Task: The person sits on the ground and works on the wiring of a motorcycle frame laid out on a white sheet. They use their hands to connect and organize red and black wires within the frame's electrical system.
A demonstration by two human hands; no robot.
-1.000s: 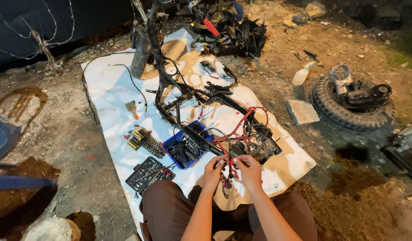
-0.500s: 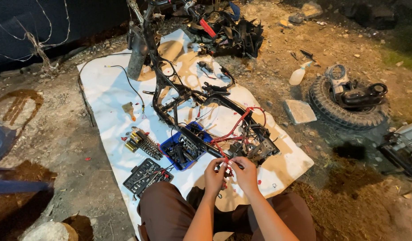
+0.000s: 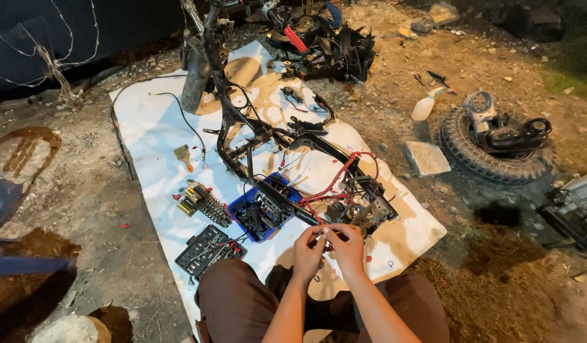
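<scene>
Fingers (image 3: 324,236) of my left hand (image 3: 308,253) and right hand (image 3: 348,249) pinch red wire (image 3: 335,181) at frame's (image 3: 268,136) 5 o'clock; hard tug risks snapping connector.

You're outdoors at night on bare dirt ground (image 3: 509,273) with stones, lit from above. A white sheet (image 3: 147,127) covers the ground. A dark wall (image 3: 84,32) stands at far left.

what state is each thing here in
left hand: pinching red wire
right hand: pinching the same wire
red wire: loose, strung along frame
frame: stripped, lying on sheet
socket case: open
blue tray: full of parts
tyre: off, flat on ground
</scene>
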